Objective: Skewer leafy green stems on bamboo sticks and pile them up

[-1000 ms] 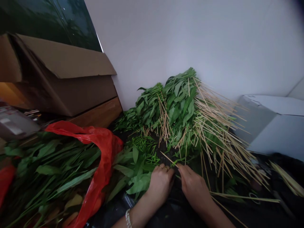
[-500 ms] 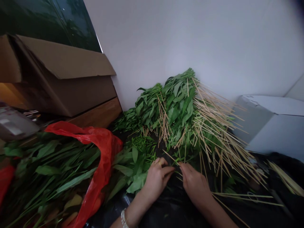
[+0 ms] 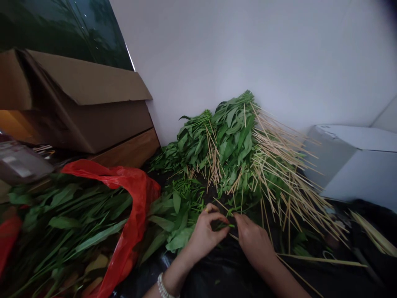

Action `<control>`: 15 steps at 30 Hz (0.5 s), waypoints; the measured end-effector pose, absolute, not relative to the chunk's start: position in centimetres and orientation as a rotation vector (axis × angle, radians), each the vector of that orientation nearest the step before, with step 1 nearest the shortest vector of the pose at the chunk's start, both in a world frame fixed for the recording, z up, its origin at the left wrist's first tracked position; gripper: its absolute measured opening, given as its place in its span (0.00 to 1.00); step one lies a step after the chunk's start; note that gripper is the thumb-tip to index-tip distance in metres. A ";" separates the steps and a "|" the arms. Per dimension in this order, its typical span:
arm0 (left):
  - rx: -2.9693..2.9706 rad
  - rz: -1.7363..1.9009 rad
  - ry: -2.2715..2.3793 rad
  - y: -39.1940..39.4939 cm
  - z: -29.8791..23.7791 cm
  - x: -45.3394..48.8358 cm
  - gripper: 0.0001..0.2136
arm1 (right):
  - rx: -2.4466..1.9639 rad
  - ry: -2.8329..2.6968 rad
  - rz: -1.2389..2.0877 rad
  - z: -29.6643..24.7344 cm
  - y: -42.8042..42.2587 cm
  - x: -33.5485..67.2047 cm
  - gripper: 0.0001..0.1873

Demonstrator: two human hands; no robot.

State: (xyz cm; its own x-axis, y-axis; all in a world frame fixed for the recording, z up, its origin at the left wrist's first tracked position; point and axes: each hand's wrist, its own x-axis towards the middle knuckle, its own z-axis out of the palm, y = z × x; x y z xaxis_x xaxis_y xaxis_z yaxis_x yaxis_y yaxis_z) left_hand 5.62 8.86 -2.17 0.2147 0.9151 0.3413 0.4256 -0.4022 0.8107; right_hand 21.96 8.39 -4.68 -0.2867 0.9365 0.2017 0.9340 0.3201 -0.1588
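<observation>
My left hand (image 3: 207, 229), with a pearl bracelet at the wrist, has thumb and index finger pinched on a short piece of green stem (image 3: 228, 225). Close beside it, my right hand (image 3: 253, 236) is closed around a thin bamboo skewer (image 3: 221, 203), whose tip sticks out up and left past the fingers. A bit of greenery touches the skewer at the right fingertips. Loose leafy greens (image 3: 181, 238) lie just left of my left hand. Beyond both hands, bundles of leafy greens (image 3: 235, 128) lean on the wall, with many skewers (image 3: 279, 161) fanned out to the right.
A red plastic bag (image 3: 136, 190) of long leafy greens (image 3: 71, 223) lies open at the left. Behind it sits an open cardboard box (image 3: 93, 116). A white box (image 3: 359, 161) stands at the right. Black plastic sheeting (image 3: 217, 273) covers the surface below my hands.
My left fingers have rounded into a pinch with the green stem now showing between them. My right hand stays nearly in place. Fewer loose skewers lie right of my right wrist.
</observation>
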 end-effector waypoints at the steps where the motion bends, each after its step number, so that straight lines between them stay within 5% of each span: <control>1: 1.816 1.193 1.163 9.0 -1.8 5.4 0.03 | -1.711 -2.357 0.002 -4.8 8.5 21.9 0.20; 12: 0.314 1.575 0.099 9.7 0.9 -1.1 0.11 | -1.745 -2.416 -0.161 -5.9 9.0 21.8 0.22; 15: 0.206 1.546 0.206 10.2 0.7 -1.5 0.10 | -1.661 -2.380 -0.220 -6.0 8.9 22.0 0.23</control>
